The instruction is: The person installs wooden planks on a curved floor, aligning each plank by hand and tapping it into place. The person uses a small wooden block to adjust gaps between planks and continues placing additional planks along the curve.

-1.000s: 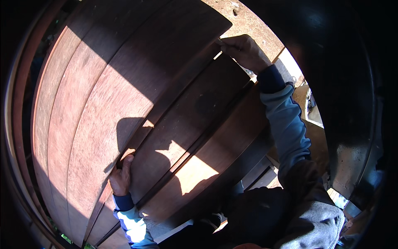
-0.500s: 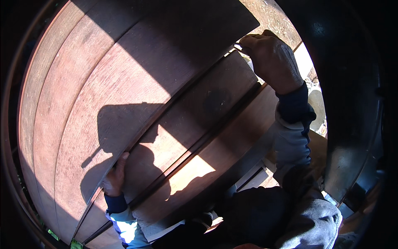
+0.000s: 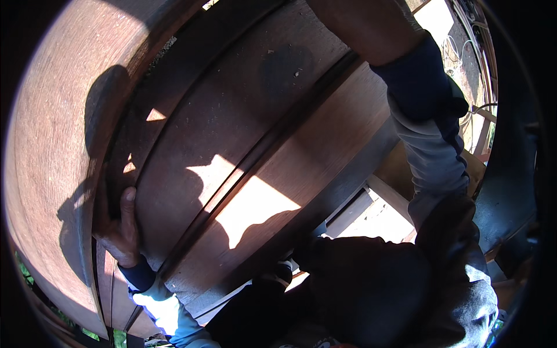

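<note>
- Panel at far left, edge raised looking; left hand at that edge, thumb spread, fingers hidden; can't tell how firm the grip is
- a slip there could drop the edge and pinch fingers against the boards beside it
- right hand cut off at top; can't tell its grip; uneven support could twist or scrape the wood

Consists of brown wooden boards side by side, bearing pale specks; unclear whether touching the large left board.
</note>
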`<state>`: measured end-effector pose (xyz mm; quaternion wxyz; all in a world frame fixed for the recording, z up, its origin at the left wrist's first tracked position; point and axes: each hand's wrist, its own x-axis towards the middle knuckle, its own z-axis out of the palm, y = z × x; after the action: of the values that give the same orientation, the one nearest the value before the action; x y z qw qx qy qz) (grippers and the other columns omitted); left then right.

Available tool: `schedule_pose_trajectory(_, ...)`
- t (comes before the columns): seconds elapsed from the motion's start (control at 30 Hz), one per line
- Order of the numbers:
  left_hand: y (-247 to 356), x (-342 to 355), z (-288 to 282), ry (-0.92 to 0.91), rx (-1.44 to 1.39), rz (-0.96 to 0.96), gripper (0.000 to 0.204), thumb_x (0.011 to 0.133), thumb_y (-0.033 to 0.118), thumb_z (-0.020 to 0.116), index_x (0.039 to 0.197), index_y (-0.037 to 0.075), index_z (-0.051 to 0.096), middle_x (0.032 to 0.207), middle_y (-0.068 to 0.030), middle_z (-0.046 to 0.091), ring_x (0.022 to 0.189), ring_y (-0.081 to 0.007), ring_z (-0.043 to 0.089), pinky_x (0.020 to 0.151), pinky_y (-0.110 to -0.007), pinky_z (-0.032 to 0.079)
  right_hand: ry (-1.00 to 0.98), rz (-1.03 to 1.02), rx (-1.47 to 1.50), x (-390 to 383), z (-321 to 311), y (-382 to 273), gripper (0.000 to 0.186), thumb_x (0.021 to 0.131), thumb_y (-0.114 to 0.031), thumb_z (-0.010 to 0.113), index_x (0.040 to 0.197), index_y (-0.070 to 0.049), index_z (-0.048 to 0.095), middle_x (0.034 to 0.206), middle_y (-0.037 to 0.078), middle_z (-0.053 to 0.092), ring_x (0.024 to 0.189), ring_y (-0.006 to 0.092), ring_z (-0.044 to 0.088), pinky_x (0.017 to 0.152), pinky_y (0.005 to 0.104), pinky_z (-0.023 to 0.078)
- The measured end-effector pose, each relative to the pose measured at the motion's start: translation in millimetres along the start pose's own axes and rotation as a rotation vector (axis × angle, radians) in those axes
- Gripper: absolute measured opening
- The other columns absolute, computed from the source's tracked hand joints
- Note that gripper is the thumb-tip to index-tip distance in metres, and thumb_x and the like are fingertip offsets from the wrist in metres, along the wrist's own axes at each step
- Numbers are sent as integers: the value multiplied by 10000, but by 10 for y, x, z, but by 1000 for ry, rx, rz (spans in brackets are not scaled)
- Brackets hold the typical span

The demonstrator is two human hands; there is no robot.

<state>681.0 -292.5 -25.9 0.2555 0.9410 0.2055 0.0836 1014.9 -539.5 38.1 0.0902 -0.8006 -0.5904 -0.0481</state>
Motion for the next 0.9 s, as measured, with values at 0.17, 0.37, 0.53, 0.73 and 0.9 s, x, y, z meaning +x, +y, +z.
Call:
schedule_pose_trajectory(0.17, 19, -10, 0, -11, -46, -74, 516, 895, 348, 661, 1249, -22, 592, 1179, -206, 643, 1075, -329, 633, 917, -387, 502, 74, -173, -199, 19, -22, -25, 160, 794, -11, 510, 931, -2, 593, 874, 147, 602, 864, 320, 567, 819, 378, 458)
schedule_pose_trajectory(0.37, 87, -65, 31, 8, 28, -66, 494, 916, 299, 641, 1244, -64, 574, 1195, -224, 624, 1066, -321, 622, 919, -395, 488, -52, -50, -147, 107, -59, 84, 159, 744, 10, 586, 891, -4, 644, 806, 161, 645, 826, 327, 628, 727, 400, 512)
schedule_pose_trajectory(0.53, 138, -90, 47, 1, 98, -91, 549, 913, 357, 632, 1275, -48, 554, 1264, -241, 574, 1169, -381, 546, 986, -434, 426, -16, 201, 426, 69, 25, 141, 193, 744, 56, 636, 932, 15, 630, 819, 170, 686, 769, 260, 685, 701, 327, 543)
schedule_pose_trajectory(0.73, 316, -195, 146, 13, 228, -186, 647, 920, 476, 567, 1338, -13, 501, 1325, -254, 517, 1238, -439, 465, 1036, -487, 370, -79, 273, 561, -2, 76, 230, 170, 766, 34, 633, 936, 29, 621, 826, 180, 686, 787, 291, 686, 715, 345, 543)
schedule_pose_trajectory(0.9, 415, -159, 224, 42, 256, -178, 717, 886, 537, 582, 1344, -8, 493, 1350, -303, 463, 1269, -465, 419, 1074, -509, 323, -126, 150, 448, -93, 162, 339, 371, 818, 129, 597, 1142, -52, 618, 1057, 95, 673, 973, 198, 656, 795, 306, 557)
